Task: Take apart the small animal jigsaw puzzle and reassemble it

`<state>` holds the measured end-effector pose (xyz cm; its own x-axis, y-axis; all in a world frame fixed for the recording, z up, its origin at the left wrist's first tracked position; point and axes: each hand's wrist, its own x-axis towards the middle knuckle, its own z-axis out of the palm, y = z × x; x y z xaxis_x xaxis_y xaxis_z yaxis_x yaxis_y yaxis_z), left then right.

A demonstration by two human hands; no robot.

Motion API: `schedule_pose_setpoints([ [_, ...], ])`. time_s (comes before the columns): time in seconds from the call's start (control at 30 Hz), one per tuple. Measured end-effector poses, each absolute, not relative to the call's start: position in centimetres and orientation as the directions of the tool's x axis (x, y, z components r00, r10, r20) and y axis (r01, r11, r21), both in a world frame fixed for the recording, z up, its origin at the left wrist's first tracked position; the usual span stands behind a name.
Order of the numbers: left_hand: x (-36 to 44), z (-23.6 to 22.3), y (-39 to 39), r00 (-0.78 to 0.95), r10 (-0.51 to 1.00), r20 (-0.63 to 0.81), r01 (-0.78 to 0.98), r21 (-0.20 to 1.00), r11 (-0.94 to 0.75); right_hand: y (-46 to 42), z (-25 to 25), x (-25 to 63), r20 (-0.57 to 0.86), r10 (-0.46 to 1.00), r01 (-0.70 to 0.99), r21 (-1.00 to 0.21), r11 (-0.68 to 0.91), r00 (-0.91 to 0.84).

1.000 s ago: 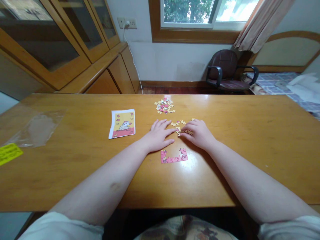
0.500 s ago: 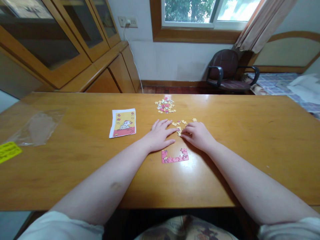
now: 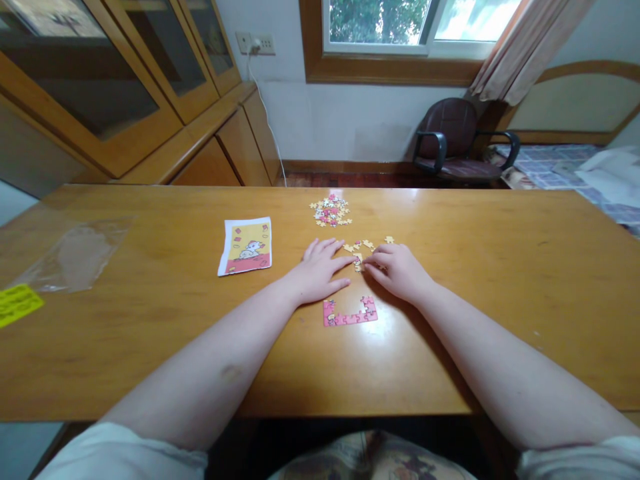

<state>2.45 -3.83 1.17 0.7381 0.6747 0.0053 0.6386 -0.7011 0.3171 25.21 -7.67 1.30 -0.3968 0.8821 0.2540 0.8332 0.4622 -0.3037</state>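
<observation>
Since earlier, right hand has crept left, fingertips pinching small yellow pieces; left hand flat, holding nothing; seat tabs squarely, pressing lightly.

A wooden table in a room with cabinets, a window and a chair

On the table, a reference picture card lies flat left of centre, showing a white figure on yellow above a red band. Far to the left rests a clear plastic bag, with a yellow slip just beside it at the table's edge. Behind the table on the left stands a wooden cabinet with glass doors above and drawers below. A wall socket holds a plug whose white cord hangs down the wall. A wood-framed window shows green leaves; a curtain hangs at its right. Below it stands a dark armchair.
</observation>
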Motion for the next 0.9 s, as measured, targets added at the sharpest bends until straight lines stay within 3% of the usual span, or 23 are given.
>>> schedule_pose_setpoints([
  [0.13, 2.5, 1.5, -3.9, 0.732, 0.681, -0.011, 0.65, 0.31, -0.693, -7.5, 1.3, 25.8, 0.309, 0.905, 0.862, -0.325, 0.39, -0.293],
  [0.33, 2.4, 1.7, -3.9, 0.738, 0.674, 0.023, 0.635, 0.312, -0.707, -7.7, 1.5, 25.4, 0.245, 0.854, 0.801, -0.3, 0.517, -0.459],
  [0.6, 2.3, 1.7, -3.9, 0.735, 0.677, 0.035, 0.637, 0.308, -0.707, -7.8, 1.4, 25.3, 0.237, 0.86, 0.808, -0.302, 0.506, -0.451],
  [0.9, 2.0, 0.8, -3.1, 0.573, 0.812, 0.107, 0.775, 0.253, -0.58, -7.3, 1.4, 26.6, 0.371, 0.928, 0.924, -0.34, 0.174, -0.038],
])
